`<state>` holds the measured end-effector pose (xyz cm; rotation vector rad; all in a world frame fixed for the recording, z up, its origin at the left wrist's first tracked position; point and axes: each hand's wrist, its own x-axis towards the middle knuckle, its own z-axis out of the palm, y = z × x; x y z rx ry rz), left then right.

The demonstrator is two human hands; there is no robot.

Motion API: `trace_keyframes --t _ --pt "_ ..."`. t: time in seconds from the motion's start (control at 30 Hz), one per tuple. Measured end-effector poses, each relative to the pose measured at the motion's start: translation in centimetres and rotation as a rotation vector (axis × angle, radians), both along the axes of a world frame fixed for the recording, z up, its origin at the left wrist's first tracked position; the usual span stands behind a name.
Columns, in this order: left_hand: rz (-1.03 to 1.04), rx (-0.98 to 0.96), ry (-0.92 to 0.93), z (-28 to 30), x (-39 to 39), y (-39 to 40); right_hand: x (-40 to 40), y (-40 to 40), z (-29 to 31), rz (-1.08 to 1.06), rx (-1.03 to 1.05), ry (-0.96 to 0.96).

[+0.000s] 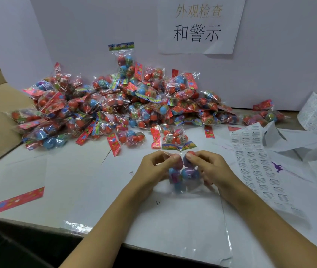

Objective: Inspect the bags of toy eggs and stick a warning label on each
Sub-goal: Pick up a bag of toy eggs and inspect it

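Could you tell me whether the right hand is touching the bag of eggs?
Touching: the head view shows the right hand pinching the bag, opposite the left hand.

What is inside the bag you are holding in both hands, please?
The bag shows blue, purple and pink toy eggs; the left hand and right hand cover its sides, so I cannot count them.

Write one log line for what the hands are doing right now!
step: inspect | left hand: holds egg bag | right hand: holds same bag | label sheet: right of hands | pile of bags: behind
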<state>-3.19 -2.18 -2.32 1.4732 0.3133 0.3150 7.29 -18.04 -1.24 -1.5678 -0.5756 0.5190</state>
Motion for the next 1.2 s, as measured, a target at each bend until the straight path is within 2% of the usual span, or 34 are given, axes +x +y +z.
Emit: trace_keyframes --t 0.07,0.3,0.5,0.67,0.8,0.97,1.07,1.2 --pt "0.03 0.054 0.001 -0.2 0.1 0.1 -0.1 -0.1 0.2 0.02 -0.024 -0.033" --pt "0.067 0.029 -0.061 -0.3 -0.1 0.4 0.1 0.0 -0.1 0.07 -0.084 -0.045" --pt "0.064 0.03 -0.096 0.1 0.3 -0.2 0.6 0.3 -0.6 0.047 0.069 0.086" --pt "0.088 0.005 -0.114 -0.1 0.1 -0.1 0.6 0.9 -1.1 -0.013 0.109 -0.032" --pt "0.091 0.035 -0.06 -0.1 0.0 -0.2 0.8 0.7 -1.4 -0.08 0.114 -0.101" --pt "0.072 0.173 -0.044 -0.2 -0.2 -0.2 0.7 0.2 -1.2 -0.172 0.044 -0.188" --pt "0.17 0.285 -0.037 0.0 -0.1 -0.2 0.4 0.3 -1.0 -0.282 -0.027 -0.241" --pt "0.39 0.753 0.015 -0.4 0.1 -0.7 -0.5 0.4 -0.8 -0.341 0.041 -0.381"
